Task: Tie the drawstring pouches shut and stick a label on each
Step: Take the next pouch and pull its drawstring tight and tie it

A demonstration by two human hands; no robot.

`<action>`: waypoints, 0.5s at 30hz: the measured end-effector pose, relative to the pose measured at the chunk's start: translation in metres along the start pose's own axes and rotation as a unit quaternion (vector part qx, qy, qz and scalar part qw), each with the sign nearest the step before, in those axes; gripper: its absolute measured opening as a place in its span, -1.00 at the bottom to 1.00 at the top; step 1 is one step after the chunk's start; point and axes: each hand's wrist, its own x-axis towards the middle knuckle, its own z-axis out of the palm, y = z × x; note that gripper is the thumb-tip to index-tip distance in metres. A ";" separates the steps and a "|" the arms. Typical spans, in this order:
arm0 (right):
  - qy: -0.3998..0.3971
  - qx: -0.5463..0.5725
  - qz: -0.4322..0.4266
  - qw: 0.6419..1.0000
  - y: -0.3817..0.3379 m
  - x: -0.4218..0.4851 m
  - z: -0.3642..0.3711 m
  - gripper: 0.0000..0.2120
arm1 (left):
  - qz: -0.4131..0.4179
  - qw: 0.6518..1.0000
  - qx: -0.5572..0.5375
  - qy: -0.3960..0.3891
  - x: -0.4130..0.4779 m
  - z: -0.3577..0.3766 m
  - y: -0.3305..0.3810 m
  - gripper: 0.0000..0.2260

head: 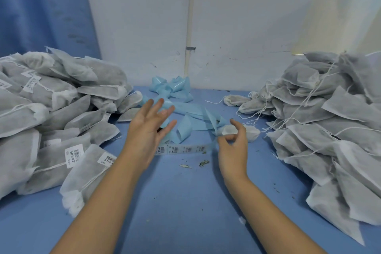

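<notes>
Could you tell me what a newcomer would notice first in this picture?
Labelled pouches are heaped on the left of the blue table, unlabelled pouches trailing loose strings on the right. Between them, the right hand pinches a label strip beside the open left hand.

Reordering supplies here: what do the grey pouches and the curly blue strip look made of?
The pouches: thin matte non-woven fabric, probably; dark contents show through, edges look fuzzy. The blue strip: glossy coated label backing paper, likely; it curls stiffly and catches highlights.

No print I can read.
Barcode labels (74,154) at my nine o'clock and on the strip (183,149): too blurred.
</notes>
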 end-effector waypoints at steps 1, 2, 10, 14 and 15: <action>-0.008 -0.037 -0.008 0.999 0.000 0.004 -0.004 -0.54 | -0.007 1.000 0.005 -0.003 -0.001 0.002 -0.002 -0.55; -0.020 -0.079 -0.011 0.997 0.001 0.009 -0.009 -0.53 | -0.014 1.000 0.016 -0.006 -0.002 0.004 -0.005 -0.64; -0.072 -0.215 0.028 0.974 0.003 0.022 -0.022 -0.62 | -0.040 0.989 0.143 -0.024 -0.014 0.022 -0.020 -0.80; -0.025 -0.225 -0.037 0.973 0.004 0.018 -0.025 -0.74 | -0.039 0.984 0.168 -0.032 -0.016 0.024 -0.027 -0.76; -0.010 -0.222 -0.053 0.974 0.004 0.018 -0.026 -0.75 | -0.039 0.984 0.173 -0.032 -0.017 0.024 -0.027 -0.76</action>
